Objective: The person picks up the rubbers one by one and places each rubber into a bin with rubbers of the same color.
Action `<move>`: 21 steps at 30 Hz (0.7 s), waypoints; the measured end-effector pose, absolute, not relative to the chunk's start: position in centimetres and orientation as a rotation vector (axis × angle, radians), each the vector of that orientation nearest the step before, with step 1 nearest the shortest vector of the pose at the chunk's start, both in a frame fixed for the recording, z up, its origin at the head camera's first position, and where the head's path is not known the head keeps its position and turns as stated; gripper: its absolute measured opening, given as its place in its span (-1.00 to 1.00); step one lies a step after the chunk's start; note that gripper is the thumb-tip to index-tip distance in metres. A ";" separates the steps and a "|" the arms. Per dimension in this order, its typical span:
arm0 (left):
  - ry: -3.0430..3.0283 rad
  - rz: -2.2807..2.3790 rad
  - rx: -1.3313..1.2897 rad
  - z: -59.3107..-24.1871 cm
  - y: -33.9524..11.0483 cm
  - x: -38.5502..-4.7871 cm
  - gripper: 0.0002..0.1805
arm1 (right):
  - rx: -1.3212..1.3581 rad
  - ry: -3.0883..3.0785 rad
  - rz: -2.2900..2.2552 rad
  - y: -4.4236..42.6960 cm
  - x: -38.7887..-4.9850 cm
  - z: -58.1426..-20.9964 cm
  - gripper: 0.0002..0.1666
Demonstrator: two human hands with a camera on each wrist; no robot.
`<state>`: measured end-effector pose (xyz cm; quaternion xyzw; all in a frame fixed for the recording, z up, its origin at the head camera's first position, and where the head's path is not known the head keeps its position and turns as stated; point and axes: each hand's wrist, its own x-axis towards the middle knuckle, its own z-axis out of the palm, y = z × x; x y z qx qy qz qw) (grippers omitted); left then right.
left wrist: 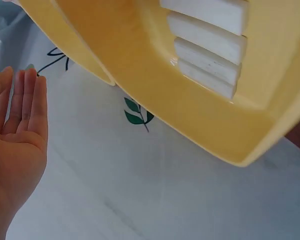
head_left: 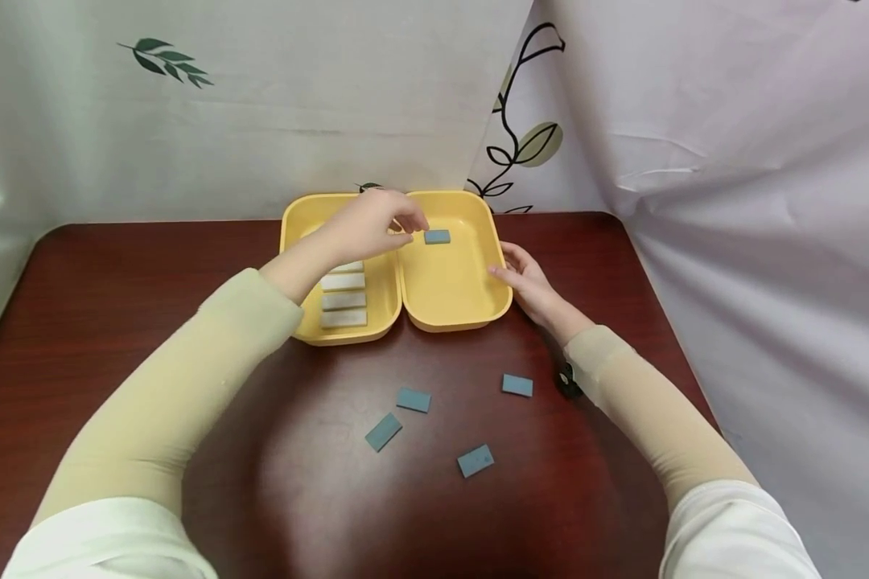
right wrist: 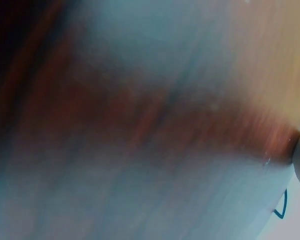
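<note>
In the right yellow tray (head_left: 449,297), I see a flat blue-grey block (head_left: 438,237) beside the left hand (head_left: 376,221), its fingers loose; the right hand (head_left: 530,283) pinches the tray's edge; the left tray (head_left: 386,293) holds white blocks (head_left: 343,282).

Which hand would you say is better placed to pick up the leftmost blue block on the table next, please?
Probably the left: the left hand seems to hold nothing, and that blue block lies roughly straight back from it. The right hand grips the rim of the right yellow tray.
</note>
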<state>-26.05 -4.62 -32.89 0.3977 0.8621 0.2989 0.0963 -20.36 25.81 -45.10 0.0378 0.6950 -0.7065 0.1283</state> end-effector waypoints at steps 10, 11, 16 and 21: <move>2.492 0.861 1.342 -33.3 -6.6 -22.4 -0.79 | 0.102 2.028 -2.052 25.7 -20.3 -45.0 -0.29; 2.482 0.856 1.337 -33.4 -6.8 -22.0 -0.78 | 0.102 2.028 -2.051 25.7 -20.3 -45.0 -0.29; 2.460 0.804 1.325 -33.7 -7.2 -20.0 -0.78 | 0.103 2.030 -2.057 25.7 -20.4 -45.1 -0.29; 2.490 0.777 1.326 -34.3 -7.9 -18.1 -0.78 | 0.099 2.030 -2.058 25.7 -20.4 -45.0 -0.29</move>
